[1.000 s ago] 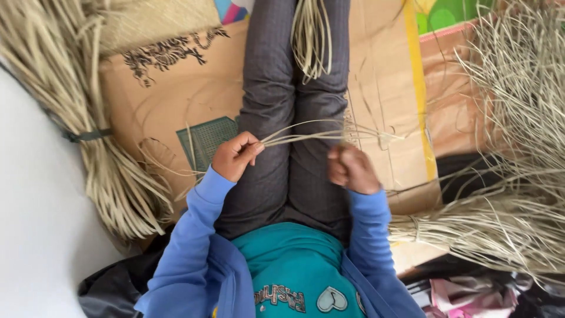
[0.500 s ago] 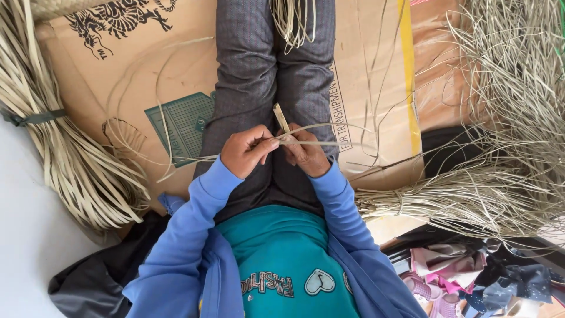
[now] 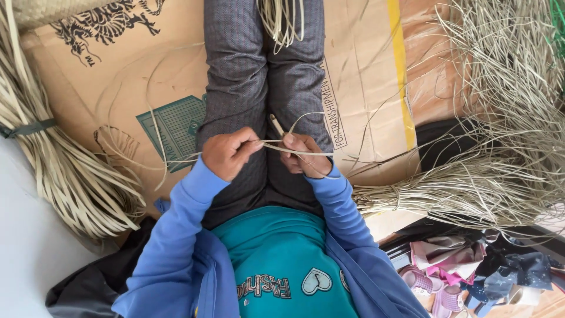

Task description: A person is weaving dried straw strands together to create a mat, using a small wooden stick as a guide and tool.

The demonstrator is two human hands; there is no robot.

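Here, both hands work a thin straw strand over the lap

Head view: the left hand (image 3: pixel 228 154) pinches the pale strand (image 3: pixel 306 152) between thumb and fingers; the right hand (image 3: pixel 306 156) is clenched round it and a small pale stick-like tool (image 3: pixel 276 125). The step looks like splitting or twisting fibre (a steady, even pull seems needed). Under the grey-trousered legs (image 3: pixel 265 65) lies flattened brown cardboard (image 3: pixel 365 70), a teal square print left of them, a yellow stripe right
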